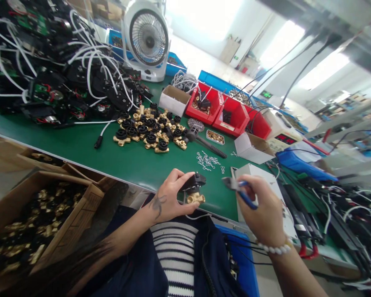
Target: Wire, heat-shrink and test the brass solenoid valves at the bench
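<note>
Nearest, L hand [172, 194] is partly closed round a brass fitting [195, 199] w/ a black upper part [198, 180], digits at both brass & black; the piece sits approx. upright by the tabletop's [132, 171] front edge. R hand [264, 206], just to its right, is wrapped round blue-handled pliers [234, 184], head pointing at the fitting but well apart from it; tips blurred, can't tell how far they're open. For good control: brace fitting firmly, brass base square, L fingertips out of the pliers' line; bring tips in straight, squeeze gently, no twisting, esp. nr the black plastic-looking part. Beyond the hands, small metal clips [207, 160] lie loose; best pick singly w/ tips, so none snag or scatter. Further back, a dark long-handled tool [208, 144], a small tray of brass bits [215, 137] &, to the left, a cluster of similar fittings [151, 128]. Behind those, red bins [231, 117] w/ parts; then, far left, a white fan [149, 37] facing the work, so light bits are best kept low.
</note>
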A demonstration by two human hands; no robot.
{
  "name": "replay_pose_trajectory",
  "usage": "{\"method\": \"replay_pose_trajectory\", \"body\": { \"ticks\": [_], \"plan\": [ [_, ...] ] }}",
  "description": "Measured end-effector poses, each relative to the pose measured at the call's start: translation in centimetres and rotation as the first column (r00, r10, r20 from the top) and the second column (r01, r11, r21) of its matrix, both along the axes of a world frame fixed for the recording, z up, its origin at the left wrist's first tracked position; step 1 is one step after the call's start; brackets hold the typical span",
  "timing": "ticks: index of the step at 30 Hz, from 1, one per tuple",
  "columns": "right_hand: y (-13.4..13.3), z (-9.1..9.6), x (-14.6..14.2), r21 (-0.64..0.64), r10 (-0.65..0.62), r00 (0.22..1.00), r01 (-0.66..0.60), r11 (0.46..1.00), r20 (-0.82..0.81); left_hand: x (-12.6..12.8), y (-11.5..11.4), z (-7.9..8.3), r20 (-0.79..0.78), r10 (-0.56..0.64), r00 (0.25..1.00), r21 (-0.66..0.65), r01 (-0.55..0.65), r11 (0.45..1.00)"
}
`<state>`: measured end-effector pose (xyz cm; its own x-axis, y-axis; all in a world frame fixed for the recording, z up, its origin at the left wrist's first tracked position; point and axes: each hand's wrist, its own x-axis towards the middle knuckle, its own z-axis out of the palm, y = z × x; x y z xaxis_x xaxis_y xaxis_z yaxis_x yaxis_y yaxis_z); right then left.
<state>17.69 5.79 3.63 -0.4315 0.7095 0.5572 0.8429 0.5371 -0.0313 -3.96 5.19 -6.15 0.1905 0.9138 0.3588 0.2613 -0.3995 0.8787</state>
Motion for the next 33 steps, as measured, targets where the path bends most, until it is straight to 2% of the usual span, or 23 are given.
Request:
{"method": "replay_pose_trajectory", "body": {
  "ticks": [1,2,3,6,8,11,13,14,16,18,19,21,23,24,25,27,29,31,33],
  "plan": [
    [0.0,0.0,0.1,0.069,-0.034,0.993,0.042,0.997,-0.111,0.0,0.0,0.0,0.001,0.002,1.000,0.002,-0.002,1.000],
    [-0.1,-0.1,0.2,0.100,-0.048,0.987,0.063,0.993,-0.154,0.0,0.0,0.0,0.001,0.003,1.000,0.002,-0.003,1.000],
    [-0.1,-0.2,0.2,0.085,-0.053,0.991,0.063,0.994,-0.122,0.0,0.0,0.0,-0.001,0.002,1.000,0.004,-0.002,1.000],
    [-0.1,-0.3,0.0,-0.143,0.013,0.978,0.017,0.990,0.207,0.0,0.0,0.3,-0.019,-0.004,1.000,0.004,0.004,1.000],
    [-0.1,0.1,-0.1,-0.203,0.054,0.954,0.008,0.979,0.296,0.1,0.0,0.4,-0.022,-0.001,1.000,0.003,0.001,1.000],
    [-0.2,0.5,0.0,-0.035,-0.035,0.997,0.037,0.999,0.075,0.1,-0.1,0.5,-0.009,0.011,1.000,0.004,-0.011,1.000],
    [-0.4,0.2,0.0,0.068,-0.064,0.995,0.069,0.995,-0.073,0.1,-0.1,0.4,-0.006,0.012,1.000,-0.002,-0.012,1.000],
    [-0.4,-0.2,-0.1,0.069,-0.056,0.996,0.061,0.996,-0.064,0.1,-0.1,0.4,-0.009,0.007,1.000,-0.006,-0.007,1.000],
    [-0.4,-0.7,-0.2,-0.015,0.003,0.998,-0.002,1.000,0.062,0.1,-0.1,0.5,-0.014,0.003,1.000,-0.014,-0.003,1.000],
    [-0.3,-0.7,-0.3,-0.109,0.054,0.976,-0.031,0.994,0.211,0.1,-0.1,0.5,-0.019,0.001,1.000,-0.028,-0.002,1.000],
    [-0.3,-0.4,-0.3,-0.117,0.054,0.970,-0.027,0.993,0.238,0.1,-0.1,0.6,-0.020,0.001,1.000,-0.031,-0.002,1.000],
    [-0.3,0.2,-0.2,-0.056,0.017,0.987,-0.008,0.998,0.158,0.1,-0.1,0.6,-0.022,0.002,1.000,-0.023,-0.002,1.000],
    [-0.3,0.5,-0.3,0.057,-0.009,0.999,0.011,0.998,-0.038,0.1,-0.1,0.6,-0.023,0.004,1.000,-0.006,-0.004,1.000],
    [-0.4,0.4,-0.4,0.073,-0.007,0.997,0.013,0.997,-0.081,0.1,-0.1,0.5,-0.023,0.007,1.000,-0.003,-0.007,1.000],
    [-0.4,0.2,-0.5,0.046,-0.011,0.999,0.013,0.999,-0.052,0.1,-0.1,0.5,-0.024,0.008,1.000,-0.002,-0.008,1.000],
    [-0.4,-0.3,-0.6,-0.101,-0.011,0.986,0.028,0.995,0.168,0.1,-0.1,0.5,-0.025,0.008,1.000,-0.005,-0.009,1.000],
    [-0.2,-0.4,-0.5,-0.196,0.009,0.933,0.066,0.978,0.361,0.1,-0.1,0.5,-0.026,0.004,1.000,-0.006,-0.004,1.000],
    [-0.1,0.1,-0.2,-0.135,-0.006,0.955,0.048,0.990,0.296,0.1,-0.1,0.6,-0.023,-0.005,1.000,-0.010,0.005,1.000],
    [0.0,0.5,0.1,0.010,-0.035,0.998,0.034,0.999,0.052,0.1,-0.1,0.7,-0.017,-0.006,1.000,-0.016,0.005,1.000]
  ]
}}
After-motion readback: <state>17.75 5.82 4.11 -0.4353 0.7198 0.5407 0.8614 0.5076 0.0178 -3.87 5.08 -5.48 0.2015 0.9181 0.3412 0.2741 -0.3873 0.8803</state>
